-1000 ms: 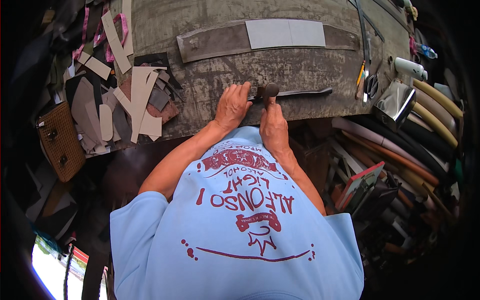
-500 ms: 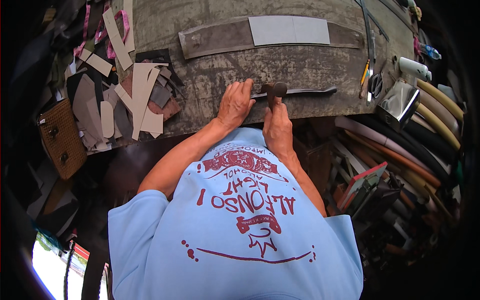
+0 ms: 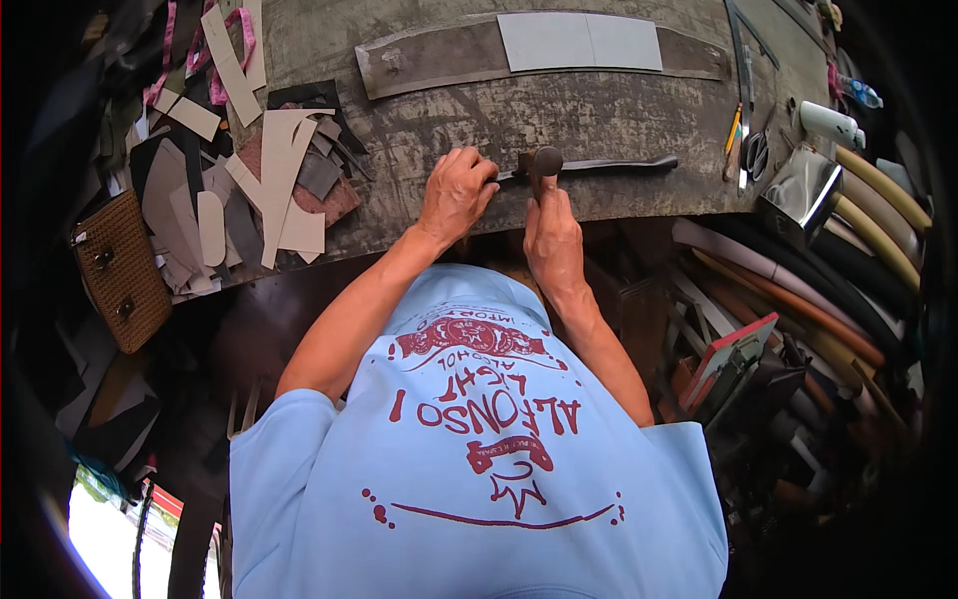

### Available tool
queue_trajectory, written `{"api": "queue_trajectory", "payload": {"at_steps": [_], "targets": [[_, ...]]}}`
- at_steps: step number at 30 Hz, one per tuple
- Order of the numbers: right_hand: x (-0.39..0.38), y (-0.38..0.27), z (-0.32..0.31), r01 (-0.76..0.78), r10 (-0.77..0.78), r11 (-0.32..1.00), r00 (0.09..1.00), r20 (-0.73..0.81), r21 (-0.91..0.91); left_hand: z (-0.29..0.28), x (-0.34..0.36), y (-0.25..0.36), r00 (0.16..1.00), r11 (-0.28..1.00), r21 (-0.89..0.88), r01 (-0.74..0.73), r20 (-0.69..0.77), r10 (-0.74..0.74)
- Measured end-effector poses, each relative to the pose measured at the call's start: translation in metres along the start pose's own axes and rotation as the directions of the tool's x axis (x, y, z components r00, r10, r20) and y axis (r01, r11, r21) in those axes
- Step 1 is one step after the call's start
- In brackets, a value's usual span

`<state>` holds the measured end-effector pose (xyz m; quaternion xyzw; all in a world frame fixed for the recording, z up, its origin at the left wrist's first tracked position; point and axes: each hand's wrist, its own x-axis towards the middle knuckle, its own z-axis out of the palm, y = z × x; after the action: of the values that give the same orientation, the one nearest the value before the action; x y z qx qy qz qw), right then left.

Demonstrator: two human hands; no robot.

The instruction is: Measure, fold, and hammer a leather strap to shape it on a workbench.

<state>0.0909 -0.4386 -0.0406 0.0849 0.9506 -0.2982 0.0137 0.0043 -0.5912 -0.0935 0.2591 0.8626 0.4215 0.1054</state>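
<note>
On the worn workbench (image 3: 429,130), near its front edge, lies a narrow dark folded strip (image 3: 624,167), probably leather, running left to right. My left hand (image 3: 457,195) is closed on its left end, fingers bent and pinching. My right hand (image 3: 554,240) grips the short handle of a hammer (image 3: 547,162), its round dark face over the strip, just right of my left fingers. Whether the hammer touches the strip is hard to tell. Beyond them rests a long curved brown panel (image 3: 429,65) with a pale rectangular sheet (image 3: 579,42) on it.
Cut pieces and card patterns (image 3: 284,180) pile up at left, beside a woven brown bag (image 3: 122,270). Scissors (image 3: 757,155), a yellow pencil (image 3: 733,130) and a metal ruler (image 3: 744,120) lie at right. A shiny tin (image 3: 801,190) and rolled materials (image 3: 883,240) crowd the right edge.
The hammer head stays over the strip, tilted slightly differently in my right hand. My left hand keeps its hold on the strip's end. The whole view has shifted slightly.
</note>
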Motion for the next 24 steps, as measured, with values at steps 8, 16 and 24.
{"api": "queue_trajectory", "payload": {"at_steps": [8,16,24], "targets": [[-0.005,-0.013,0.006,-0.094,0.093,0.995,0.995,-0.025,-0.042,0.006,-0.004,0.004,0.999,0.999,0.033,-0.036,-0.035,0.037],[0.0,-0.025,0.001,-0.112,0.11,0.992,0.993,-0.041,-0.056,0.009,-0.004,0.002,0.997,0.998,0.026,-0.054,-0.05,0.055],[0.004,-0.029,-0.005,-0.065,0.063,0.998,0.996,-0.069,-0.026,0.008,-0.002,0.004,0.997,0.999,0.035,-0.04,-0.062,0.042]]}}
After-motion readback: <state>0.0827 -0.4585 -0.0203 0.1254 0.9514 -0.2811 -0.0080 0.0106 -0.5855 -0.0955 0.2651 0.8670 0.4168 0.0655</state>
